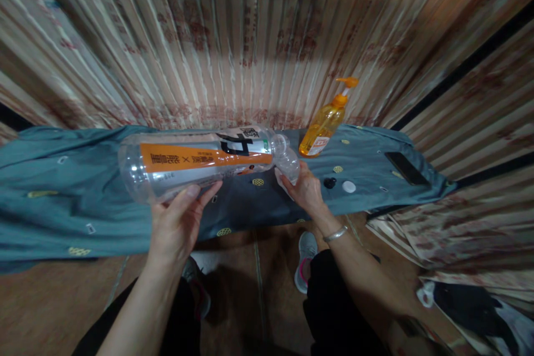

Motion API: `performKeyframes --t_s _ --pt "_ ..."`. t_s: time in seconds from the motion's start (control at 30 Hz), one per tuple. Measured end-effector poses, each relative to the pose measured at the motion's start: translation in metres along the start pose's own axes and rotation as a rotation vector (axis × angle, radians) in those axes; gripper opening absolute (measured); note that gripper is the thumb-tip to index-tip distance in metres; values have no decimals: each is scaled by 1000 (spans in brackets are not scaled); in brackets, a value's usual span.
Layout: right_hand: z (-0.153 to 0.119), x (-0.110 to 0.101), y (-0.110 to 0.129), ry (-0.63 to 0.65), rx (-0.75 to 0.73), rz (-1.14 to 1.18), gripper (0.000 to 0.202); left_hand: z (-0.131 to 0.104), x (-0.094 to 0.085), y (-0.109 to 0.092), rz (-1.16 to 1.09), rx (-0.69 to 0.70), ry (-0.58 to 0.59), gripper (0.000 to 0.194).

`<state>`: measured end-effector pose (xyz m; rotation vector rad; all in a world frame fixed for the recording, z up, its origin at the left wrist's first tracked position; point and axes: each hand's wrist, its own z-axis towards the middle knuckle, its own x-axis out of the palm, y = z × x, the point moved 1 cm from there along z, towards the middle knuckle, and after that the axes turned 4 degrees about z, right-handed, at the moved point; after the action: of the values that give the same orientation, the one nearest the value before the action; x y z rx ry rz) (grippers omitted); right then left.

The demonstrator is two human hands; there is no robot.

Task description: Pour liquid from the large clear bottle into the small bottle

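Note:
My left hand (177, 222) grips a large clear plastic bottle (179, 161) from below. The bottle lies nearly level, its orange label facing me and its neck pointing right. In my right hand (306, 189) is a small clear plastic bottle (288, 162), held close against the large bottle's mouth. Whether the two mouths touch I cannot tell. A white flap shows beside my right fingers, its kind unclear. Right of that hand, a black cap (330, 182) and a white cap (349, 186) lie on the cloth.
An orange pump bottle (323, 125) stands tilted in view at the cloth's back edge. A dark phone (406, 168) lies at the right end of the teal cloth (104, 228). Patterned curtains (250, 39) hang behind. My feet are on the tiled floor below.

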<state>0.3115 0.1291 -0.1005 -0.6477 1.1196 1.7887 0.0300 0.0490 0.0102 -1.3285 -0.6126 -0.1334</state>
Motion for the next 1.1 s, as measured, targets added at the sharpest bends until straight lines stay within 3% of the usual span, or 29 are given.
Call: performKeyframes --t_s 0.23,1.1 --pt "0 0 0 6 18 -14 59 1 -7 3 11 -13 3 40" --pt "0 0 0 -16 5 4 60 -1 -3 0 8 -6 0 41"
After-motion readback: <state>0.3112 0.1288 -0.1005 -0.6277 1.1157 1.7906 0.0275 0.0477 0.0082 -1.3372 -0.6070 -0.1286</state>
